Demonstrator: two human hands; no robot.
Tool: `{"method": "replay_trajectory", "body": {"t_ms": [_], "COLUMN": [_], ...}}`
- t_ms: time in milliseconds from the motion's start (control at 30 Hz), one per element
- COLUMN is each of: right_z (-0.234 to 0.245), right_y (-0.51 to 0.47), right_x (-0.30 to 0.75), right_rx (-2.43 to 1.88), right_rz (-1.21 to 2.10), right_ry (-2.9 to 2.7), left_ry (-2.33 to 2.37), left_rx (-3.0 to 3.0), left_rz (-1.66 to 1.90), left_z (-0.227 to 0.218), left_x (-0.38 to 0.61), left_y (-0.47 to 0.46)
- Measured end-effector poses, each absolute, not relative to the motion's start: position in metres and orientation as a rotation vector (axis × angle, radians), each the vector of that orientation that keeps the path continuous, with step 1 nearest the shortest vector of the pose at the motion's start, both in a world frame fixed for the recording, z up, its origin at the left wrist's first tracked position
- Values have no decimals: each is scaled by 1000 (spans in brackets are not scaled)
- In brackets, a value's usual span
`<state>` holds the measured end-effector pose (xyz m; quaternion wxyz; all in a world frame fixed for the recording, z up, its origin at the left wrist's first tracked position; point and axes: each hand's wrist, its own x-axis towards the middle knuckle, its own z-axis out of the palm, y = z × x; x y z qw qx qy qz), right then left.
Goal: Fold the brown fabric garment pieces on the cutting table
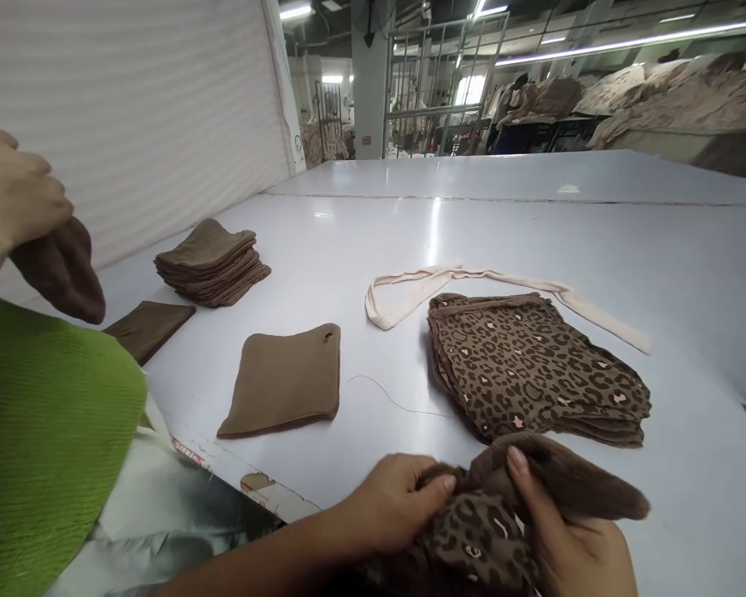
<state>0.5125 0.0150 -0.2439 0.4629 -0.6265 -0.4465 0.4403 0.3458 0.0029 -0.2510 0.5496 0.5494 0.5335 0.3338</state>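
Note:
Low in the head view, my left hand (398, 506) is closed on a leopard-print fabric piece (481, 535) with a fuzzy brown inner side. My right hand (565, 539) grips the same piece farther right, its thumb pressing on a folded-out brown flap (581, 477). The lower part of the piece drops out of the frame. Just beyond my hands lies a stack of leopard-print pieces (535, 356), dark brown with pink spots. A smaller stack of plain brown pieces (286, 377), with a small hole in one corner, rests to the left.
At the left, a co-worker's hand (21, 186) holds dark brown fabric (65, 269), beside a green garment (50, 439). A taller brown stack (215, 261) and a folded brown piece (149, 327) lie nearby. A cream strip (404, 298) curves across the white table (360, 232).

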Motion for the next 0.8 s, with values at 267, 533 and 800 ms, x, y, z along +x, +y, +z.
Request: {"method": "replay_trajectory", "body": {"t_ms": [267, 533, 800], "right_z": [-234, -244, -253], "right_y": [14, 28, 26], "right_x": [500, 505, 514], "right_rx": [-1580, -1480, -1265], "right_rz": [1103, 1218, 1138], "right_ry": [-964, -789, -1223], "left_ry": [1338, 781, 1089], "left_rx": [2723, 2737, 1814], "left_rz": [1034, 1141, 840], "left_z": [-205, -264, -219], "left_x": [349, 355, 321], "left_y": [8, -5, 7]}}
